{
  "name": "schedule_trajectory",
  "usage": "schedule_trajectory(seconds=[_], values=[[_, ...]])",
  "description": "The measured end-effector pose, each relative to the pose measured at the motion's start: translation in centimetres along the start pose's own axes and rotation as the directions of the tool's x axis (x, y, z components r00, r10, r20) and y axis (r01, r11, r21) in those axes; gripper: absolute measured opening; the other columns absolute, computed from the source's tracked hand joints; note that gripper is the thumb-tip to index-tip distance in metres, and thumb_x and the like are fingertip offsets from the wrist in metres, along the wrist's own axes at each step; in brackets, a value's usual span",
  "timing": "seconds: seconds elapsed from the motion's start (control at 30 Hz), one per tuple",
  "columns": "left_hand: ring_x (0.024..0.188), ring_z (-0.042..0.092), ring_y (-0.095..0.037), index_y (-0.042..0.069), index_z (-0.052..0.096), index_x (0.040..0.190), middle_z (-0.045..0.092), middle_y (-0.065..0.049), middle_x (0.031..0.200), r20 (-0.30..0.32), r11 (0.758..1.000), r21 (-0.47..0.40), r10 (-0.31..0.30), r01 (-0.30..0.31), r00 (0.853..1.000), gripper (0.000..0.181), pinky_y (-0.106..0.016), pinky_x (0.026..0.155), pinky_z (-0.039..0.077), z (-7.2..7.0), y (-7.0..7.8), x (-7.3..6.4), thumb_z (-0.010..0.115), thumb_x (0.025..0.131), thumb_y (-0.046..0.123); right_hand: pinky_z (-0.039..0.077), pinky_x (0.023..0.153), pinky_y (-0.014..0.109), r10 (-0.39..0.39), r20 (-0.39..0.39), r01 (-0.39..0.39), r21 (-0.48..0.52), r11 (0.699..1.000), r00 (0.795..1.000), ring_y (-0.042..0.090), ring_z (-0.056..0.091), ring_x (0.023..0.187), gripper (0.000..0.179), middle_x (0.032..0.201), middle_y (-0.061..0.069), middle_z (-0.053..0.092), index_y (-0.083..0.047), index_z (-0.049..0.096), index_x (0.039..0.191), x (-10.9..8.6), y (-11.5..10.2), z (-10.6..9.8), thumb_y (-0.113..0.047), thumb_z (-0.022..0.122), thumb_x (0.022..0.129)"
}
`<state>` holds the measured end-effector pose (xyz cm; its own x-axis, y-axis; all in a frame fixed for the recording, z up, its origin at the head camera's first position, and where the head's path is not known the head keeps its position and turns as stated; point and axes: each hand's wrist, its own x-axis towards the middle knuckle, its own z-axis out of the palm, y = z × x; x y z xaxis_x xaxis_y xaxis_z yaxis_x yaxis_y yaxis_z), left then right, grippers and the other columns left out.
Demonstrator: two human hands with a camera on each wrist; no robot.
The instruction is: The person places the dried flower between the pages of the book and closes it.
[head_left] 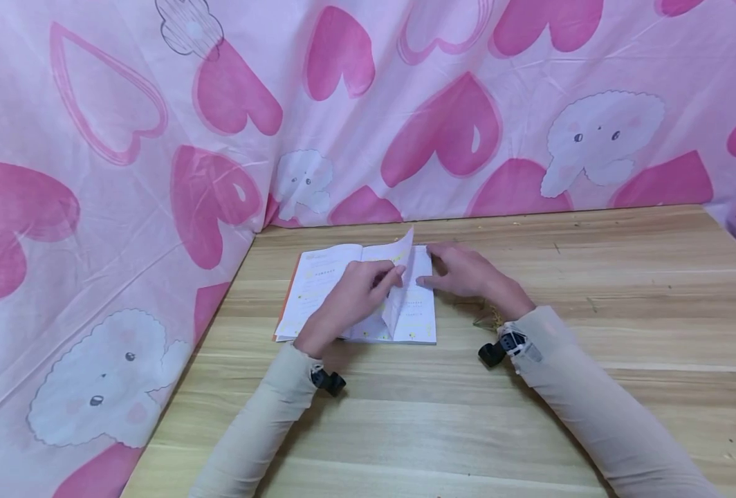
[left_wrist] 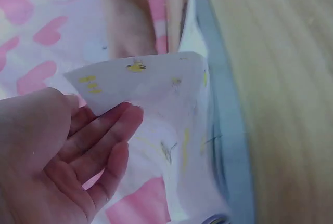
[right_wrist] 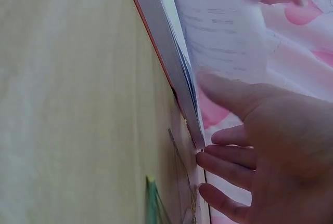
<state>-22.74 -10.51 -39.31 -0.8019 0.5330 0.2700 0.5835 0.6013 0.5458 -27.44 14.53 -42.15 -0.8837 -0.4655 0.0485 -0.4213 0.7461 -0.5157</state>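
An open book (head_left: 321, 280) with printed white pages and small yellow pictures lies flat on the table, an orange cover edge showing at its left. My left hand (head_left: 358, 289) reaches over the book and pinches one raised page (head_left: 399, 301) between thumb and fingers. In the left wrist view that page (left_wrist: 156, 81) curves upright, with bee-like yellow drawings near its corner. At the book's right edge is my right hand (head_left: 464, 271), thumb over the page side and fingers loosely spread. The right wrist view has the fingertips (right_wrist: 208, 156) right at the book's corner.
The wooden table (head_left: 418, 415) meets a pink cloth (head_left: 355, 159) with hearts and white animal figures at the back and left. A small yellowish, stringy thing (head_left: 491, 318) lies by my right wrist. Near it a green strip (right_wrist: 151, 200) shows in the right wrist view.
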Motion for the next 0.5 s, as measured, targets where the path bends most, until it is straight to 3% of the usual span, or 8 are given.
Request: schedule_trajectory(seconds=[0.1, 0.17, 0.27, 0.37, 0.5], values=[[0.076, 0.068, -0.010, 0.013, 0.079, 0.110, 0.080, -0.001, 0.094, -0.006, 0.999, -0.038, -0.038, 0.038, 0.999, 0.014, -0.026, 0.070, 0.057, -0.8, -0.3, -0.1, 0.065, 0.108, 0.017, 0.047, 0.117, 0.059, 0.041, 0.019, -0.040, -0.046, 0.998, 0.999, 0.036, 0.056, 0.143, 0.080, 0.155, 0.018, 0.059, -0.003, 0.049, 0.160, 0.0, -0.2, 0.1, -0.042, 0.081, 0.098], [0.092, 0.076, -0.015, 0.012, 0.078, 0.121, 0.081, -0.003, 0.113, 0.022, 0.995, -0.072, -0.068, 0.069, 0.997, 0.021, -0.029, 0.083, 0.064, -1.2, -0.6, -0.2, 0.067, 0.104, 0.007, 0.038, 0.126, 0.062, 0.065, 0.030, -0.063, -0.054, 0.997, 0.997, 0.038, 0.044, 0.157, 0.085, 0.167, 0.018, 0.049, -0.002, 0.045, 0.163, 0.0, -0.2, 0.1, -0.043, 0.081, 0.098], [0.110, 0.078, -0.022, 0.011, 0.077, 0.131, 0.077, -0.006, 0.132, 0.054, 0.983, -0.141, -0.109, 0.116, 0.993, 0.032, -0.034, 0.096, 0.064, -1.6, -0.8, -0.2, 0.065, 0.103, 0.002, 0.035, 0.127, 0.064, 0.077, 0.037, -0.075, -0.048, 0.996, 0.996, 0.040, 0.039, 0.159, 0.087, 0.171, 0.019, 0.043, -0.002, 0.043, 0.164, 0.0, -0.3, 0.2, -0.043, 0.081, 0.098], [0.108, 0.079, -0.023, 0.011, 0.078, 0.132, 0.078, -0.007, 0.131, 0.035, 0.965, -0.225, -0.132, 0.137, 0.991, 0.028, -0.035, 0.092, 0.065, -1.7, -0.8, -0.1, 0.066, 0.106, 0.012, 0.032, 0.128, 0.065, 0.082, 0.038, -0.080, -0.047, 0.996, 0.996, 0.040, 0.035, 0.162, 0.088, 0.175, 0.018, 0.037, -0.004, 0.040, 0.166, -0.1, -0.3, 0.2, -0.045, 0.080, 0.099], [0.098, 0.079, -0.019, 0.013, 0.080, 0.129, 0.081, -0.004, 0.124, -0.044, 0.941, -0.316, -0.143, 0.122, 0.989, 0.028, -0.039, 0.087, 0.065, -2.0, -0.9, 0.0, 0.065, 0.110, 0.027, 0.030, 0.129, 0.067, 0.072, 0.037, -0.071, -0.040, 0.997, 0.997, 0.039, 0.030, 0.165, 0.087, 0.178, 0.015, 0.031, -0.009, 0.039, 0.168, -0.1, -0.3, 0.2, -0.044, 0.079, 0.099]])
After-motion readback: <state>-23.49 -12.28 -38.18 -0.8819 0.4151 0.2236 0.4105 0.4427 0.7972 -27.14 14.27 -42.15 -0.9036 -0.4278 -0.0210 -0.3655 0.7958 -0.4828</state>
